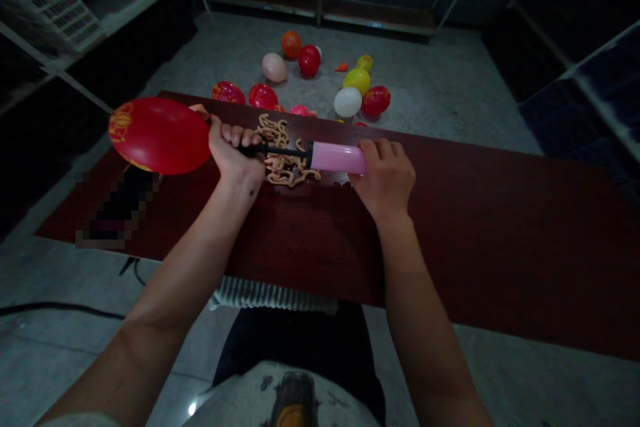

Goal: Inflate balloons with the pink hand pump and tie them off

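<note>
A pink and black balloon pump point(338, 157) is held level above the table between my two hands. My right hand point(385, 177) wraps round the right end of its pink barrel. At the other end, the fingers of my left hand point(235, 153) close round the pump's black end; a thin black rod shows between there and the barrel. Just left of that hand is an inflated red balloon point(160, 135) with yellow print, its neck hidden by my thumb and fingers. Beige, curly, string-like pieces point(287, 177) lie in a pile beneath and behind the pump.
The dark red-brown table point(490, 233) stretches to the right. A blurred-out dark object point(123, 203) lies on its left end. Several balloons, among them a white balloon point(347, 102), rest on the floor beyond. Shelves point(380, 17) stand around, and a black cable point(60, 307) crosses the floor at left.
</note>
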`<state>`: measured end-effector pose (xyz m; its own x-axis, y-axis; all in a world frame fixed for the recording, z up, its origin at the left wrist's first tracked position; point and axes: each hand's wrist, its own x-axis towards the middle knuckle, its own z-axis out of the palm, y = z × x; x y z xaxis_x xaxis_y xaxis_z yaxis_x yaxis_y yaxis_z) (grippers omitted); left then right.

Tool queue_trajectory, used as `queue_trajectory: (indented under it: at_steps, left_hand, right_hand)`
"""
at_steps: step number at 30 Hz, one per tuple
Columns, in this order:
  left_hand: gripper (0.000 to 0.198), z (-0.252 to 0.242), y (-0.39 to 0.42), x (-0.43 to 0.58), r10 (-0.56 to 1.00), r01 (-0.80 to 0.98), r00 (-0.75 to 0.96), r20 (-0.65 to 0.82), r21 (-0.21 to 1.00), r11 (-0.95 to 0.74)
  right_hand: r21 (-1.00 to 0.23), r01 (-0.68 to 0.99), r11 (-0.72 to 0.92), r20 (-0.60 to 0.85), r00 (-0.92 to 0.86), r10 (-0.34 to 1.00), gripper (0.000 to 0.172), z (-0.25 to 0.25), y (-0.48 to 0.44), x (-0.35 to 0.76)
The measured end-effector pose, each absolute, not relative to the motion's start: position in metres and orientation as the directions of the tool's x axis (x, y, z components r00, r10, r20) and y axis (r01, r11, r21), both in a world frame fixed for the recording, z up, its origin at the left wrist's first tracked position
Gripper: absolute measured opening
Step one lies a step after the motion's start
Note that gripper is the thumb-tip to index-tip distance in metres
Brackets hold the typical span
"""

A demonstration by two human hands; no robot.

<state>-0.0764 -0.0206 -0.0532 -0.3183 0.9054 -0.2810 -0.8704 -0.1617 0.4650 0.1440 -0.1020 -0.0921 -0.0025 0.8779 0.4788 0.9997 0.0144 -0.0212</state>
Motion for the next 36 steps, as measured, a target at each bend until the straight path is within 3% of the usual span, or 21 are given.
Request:
queue_trajectory:
  at_steps: [14, 24, 36]
  left_hand:
    - [0.056, -0.061, -0.026, -0.059, 0.929, -0.891, -0.215, -0.301, 0.45, -0.06]
    - [0.063, -0.052, -0.016, -0.082, 0.898, -0.877, -0.321, -0.301, 0.453, -0.162]
    - [0.05, -0.046, -0.005, -0.123, 0.873, -0.87, -0.39, -0.293, 0.428, -0.245]
  right_hand:
    - [-0.05, 0.996, 0.08, 0.43, -0.051, 0.901, 0.032, -0.1, -0.102, 0.11]
    - [0.019, 0.994, 0.11, 0.456, -0.107, 0.884, 0.041, -0.105, -0.094, 0.109]
    - [0.11, 0.993, 0.032, 0.513, -0.084, 0.854, 0.039, -0.103, -0.094, 0.156]
